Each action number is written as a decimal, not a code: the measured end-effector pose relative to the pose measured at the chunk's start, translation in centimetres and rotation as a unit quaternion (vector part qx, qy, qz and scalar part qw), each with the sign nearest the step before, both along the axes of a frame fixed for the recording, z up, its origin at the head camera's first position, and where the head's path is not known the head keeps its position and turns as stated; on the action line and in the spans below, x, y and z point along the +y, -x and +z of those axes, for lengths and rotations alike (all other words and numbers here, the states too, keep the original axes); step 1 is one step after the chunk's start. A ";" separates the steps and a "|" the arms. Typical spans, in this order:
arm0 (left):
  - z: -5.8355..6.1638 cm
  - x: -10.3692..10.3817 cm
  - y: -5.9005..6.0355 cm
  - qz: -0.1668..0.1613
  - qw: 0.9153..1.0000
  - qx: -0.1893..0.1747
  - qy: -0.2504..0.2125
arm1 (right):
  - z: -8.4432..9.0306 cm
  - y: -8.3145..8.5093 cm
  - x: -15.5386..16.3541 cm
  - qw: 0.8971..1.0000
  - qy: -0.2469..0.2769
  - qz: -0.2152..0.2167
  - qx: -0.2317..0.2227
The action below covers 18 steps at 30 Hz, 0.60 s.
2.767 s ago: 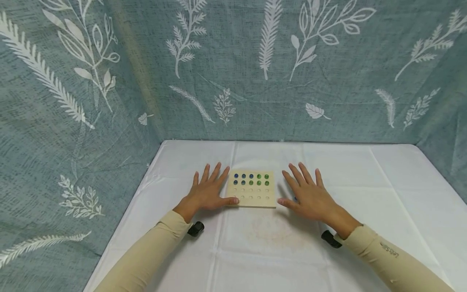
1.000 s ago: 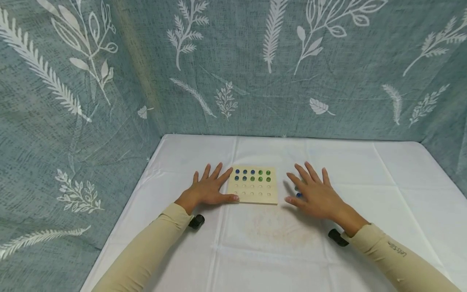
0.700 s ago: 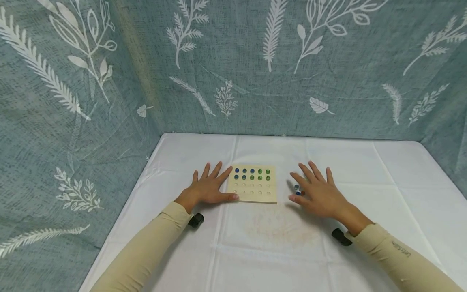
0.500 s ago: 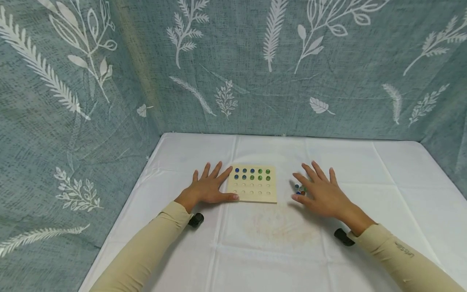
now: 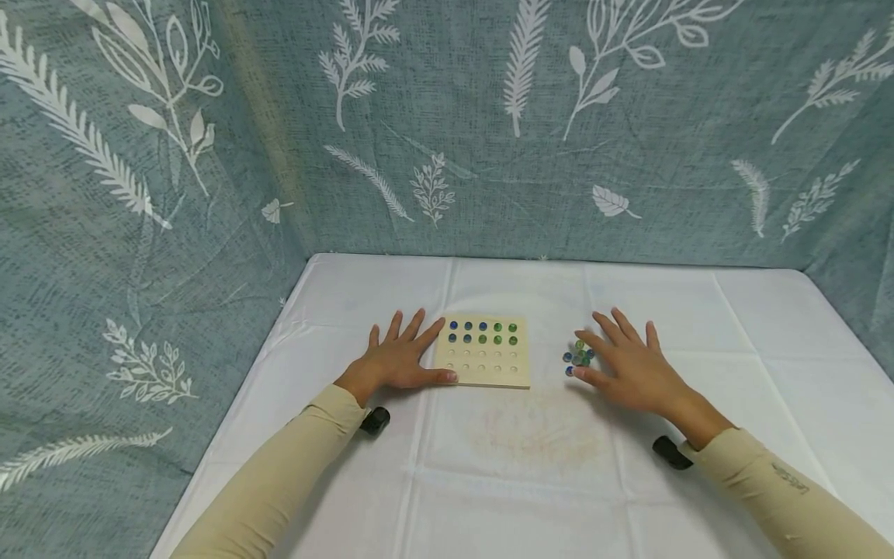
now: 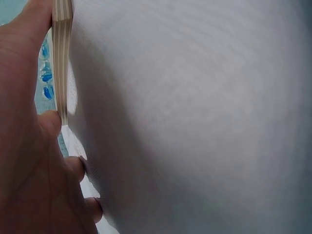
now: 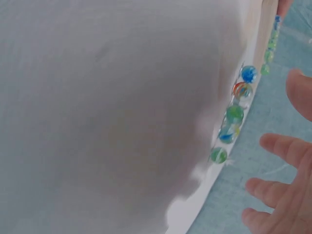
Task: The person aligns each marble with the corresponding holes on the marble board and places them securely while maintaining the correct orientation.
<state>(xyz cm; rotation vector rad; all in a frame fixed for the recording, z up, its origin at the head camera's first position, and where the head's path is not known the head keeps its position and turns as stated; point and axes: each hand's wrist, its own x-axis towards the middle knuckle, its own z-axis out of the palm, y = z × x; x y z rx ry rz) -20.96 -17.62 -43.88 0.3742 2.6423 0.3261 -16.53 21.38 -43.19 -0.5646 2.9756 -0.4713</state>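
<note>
1. Wooden peg board [image 5: 483, 354] flat on the white-clothed worktop [image 5: 531, 458], between the hands; blue and green marbles filling its two far rows.
2. Loose marbles [image 5: 578, 357] clustered just right of the board, at the right hand's fingertips.
3. Left hand [image 5: 398, 359] spread flat — thumb and forefinger against the board's left edge, gripping nothing.
4. Right hand [image 5: 632, 366] spread flat on the cloth, fingers straight, beside the marble cluster; contact with it unclear.
5. Compared with 2.8 s ago: right hand shifted rightward, away from the board — marbles formerly hidden under it now uncovered; left hand and board unmoved.
</note>
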 end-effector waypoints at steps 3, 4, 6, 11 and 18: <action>0.1 0.1 -0.1 -0.003 1.000 0.003 0.005 | 0.0 0.0 0.4 1.000 0.001 -0.002 -0.002; 0.2 0.1 -0.1 -0.003 1.000 0.003 0.007 | 0.1 0.0 0.6 1.000 0.002 -0.002 -0.003; 0.2 0.1 -0.1 -0.002 1.000 0.001 0.009 | 0.1 0.0 0.9 1.000 0.003 -0.004 -0.006; -0.1 0.0 0.2 -0.001 1.000 -0.006 0.003 | 0.2 0.1 1.6 1.000 0.008 -0.008 -0.013; -1.2 -0.2 0.8 0.002 1.000 -0.014 0.004 | 0.0 0.5 2.3 1.000 0.012 -0.003 -0.005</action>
